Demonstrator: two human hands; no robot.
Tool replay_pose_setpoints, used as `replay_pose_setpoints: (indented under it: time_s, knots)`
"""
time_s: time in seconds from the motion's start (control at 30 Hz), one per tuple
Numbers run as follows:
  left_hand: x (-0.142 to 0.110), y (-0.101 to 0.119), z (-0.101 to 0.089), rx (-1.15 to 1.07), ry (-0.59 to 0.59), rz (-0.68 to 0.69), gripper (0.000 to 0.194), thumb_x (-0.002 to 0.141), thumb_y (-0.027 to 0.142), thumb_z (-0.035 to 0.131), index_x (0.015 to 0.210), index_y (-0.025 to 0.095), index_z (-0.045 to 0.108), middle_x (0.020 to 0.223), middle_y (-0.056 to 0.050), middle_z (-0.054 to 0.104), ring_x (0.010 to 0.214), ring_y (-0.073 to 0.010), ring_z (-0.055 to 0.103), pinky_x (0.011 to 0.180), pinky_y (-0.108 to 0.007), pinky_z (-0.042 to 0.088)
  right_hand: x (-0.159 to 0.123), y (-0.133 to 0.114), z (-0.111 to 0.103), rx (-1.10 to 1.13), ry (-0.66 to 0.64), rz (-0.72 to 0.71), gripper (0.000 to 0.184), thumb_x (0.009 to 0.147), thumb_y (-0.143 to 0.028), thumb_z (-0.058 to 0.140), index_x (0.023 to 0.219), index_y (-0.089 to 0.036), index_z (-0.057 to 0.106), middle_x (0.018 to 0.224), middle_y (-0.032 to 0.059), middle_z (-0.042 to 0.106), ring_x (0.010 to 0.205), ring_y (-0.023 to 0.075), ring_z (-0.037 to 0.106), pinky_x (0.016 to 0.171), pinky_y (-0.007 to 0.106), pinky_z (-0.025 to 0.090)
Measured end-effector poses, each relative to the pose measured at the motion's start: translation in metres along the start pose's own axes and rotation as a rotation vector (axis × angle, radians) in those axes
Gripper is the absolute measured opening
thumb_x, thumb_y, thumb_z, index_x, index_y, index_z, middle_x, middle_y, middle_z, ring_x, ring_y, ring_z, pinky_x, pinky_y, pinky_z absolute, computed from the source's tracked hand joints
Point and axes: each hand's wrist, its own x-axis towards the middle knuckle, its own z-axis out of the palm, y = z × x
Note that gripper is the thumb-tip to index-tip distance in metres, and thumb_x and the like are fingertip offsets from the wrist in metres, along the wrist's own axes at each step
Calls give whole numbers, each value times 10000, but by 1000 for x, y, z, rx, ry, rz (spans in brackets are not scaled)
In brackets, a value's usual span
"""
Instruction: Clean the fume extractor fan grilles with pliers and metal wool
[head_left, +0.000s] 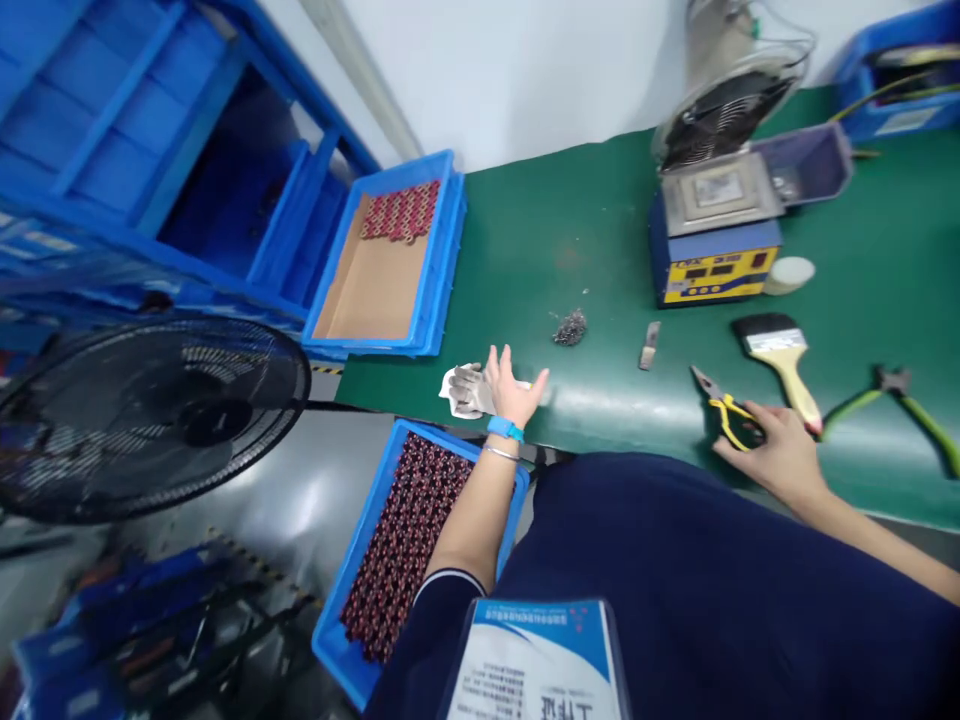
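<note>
The left hand lies flat with fingers spread and loose at the near edge of the smooth green mat, its fingertips on a crumpled pale glove; it grasps nothing. A turquoise band circles the wrist. The right hand curls around the yellow rubbery handles of small pliers, whose dark metal nose points to the far left.

Just right of it lies a flat paintbrush with black bristles and a pale wooden handle, and further right green-handled pliers, partly cut off by the frame edge. Far across the mat stands a boxy blue and yellow machine with a square metal top; its display is too blurred to read. A small tangle of grey wire scraps sits mid-mat.

Below the left arm a blue plastic crate holds rows of dark red coiled parts, partly hidden by the forearm. A second crate on the far left shows brown cardboard lining. A black wire-grille fan is cut off at left.
</note>
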Motion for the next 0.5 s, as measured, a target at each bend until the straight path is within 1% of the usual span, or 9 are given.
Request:
replay_pose_setpoints:
  time_s: [0.07,0.17,0.23,0.27,0.3,0.37,0.43,0.47,0.5]
  knots:
    - [4,6,5,-345,-53,-170,826,738,624,637,1389,141,486,1553,-175,361,1454,-288,336,1210,-460,252,-18,8,-6,-117,25,121,726,667,-542,615,1241,-97,604,1200,239,543,1089,394,540,855,498,481]
    - [12,1,-8,-1059,-307,-507,829,860,751,237,1334,131,516,1517,-179,427,1398,-260,442,1143,-451,369,-29,-3,-10,-196,96,132,696,736,-619,570,1261,-164,596,1380,229,441,1250,480,417,924,621,399]
    - [16,-4,-21,-1386,-482,-597,889,874,746,79,1286,110,544,1523,-185,421,1378,-260,472,1128,-439,393,-30,-31,-8,-17,94,117,695,748,-625,554,1280,-178,573,1412,207,422,1301,455,386,1037,609,337]
    - [15,-3,-25,-1457,-532,-606,893,879,741,66,1269,101,553,1531,-188,409,1377,-264,473,1131,-435,390,-28,-52,-4,141,30,168,711,722,-608,588,1284,-173,561,1387,207,451,1302,433,400,1083,579,317]
    - [12,0,-26,-1469,-556,-613,884,888,731,65,1263,99,556,1534,-189,403,1378,-270,472,1137,-440,384,-24,-76,0,309,-60,244,738,686,-588,630,1285,-163,554,1343,209,493,1284,409,434,1109,544,320]
    - [-4,17,-19,-1336,-572,-572,859,907,707,58,1291,110,541,1535,-188,403,1394,-282,451,1150,-473,363,-10,-132,12,609,-269,450,799,664,-564,673,1315,-128,519,1281,222,547,1224,370,511,1093,520,373]
    - [-30,44,-8,-1089,-558,-411,785,931,686,133,1335,135,520,1537,-172,403,1434,-274,396,1175,-490,322,16,-186,21,747,-370,438,791,835,-656,449,1413,-116,428,1311,208,539,1188,284,564,964,424,506]
    - [-42,58,-5,-931,-570,-220,730,938,671,241,1360,135,502,1549,-170,384,1456,-268,359,1191,-479,298,32,-208,22,828,-411,449,809,905,-678,287,1447,-85,378,1313,238,526,1180,274,572,894,402,537]
    - [-53,68,-4,-896,-584,-142,686,902,648,438,1354,138,517,1541,-158,400,1463,-260,346,1213,-445,267,49,-225,21,880,-406,472,853,937,-689,153,1483,-53,308,1325,274,499,1181,279,572,835,388,548]
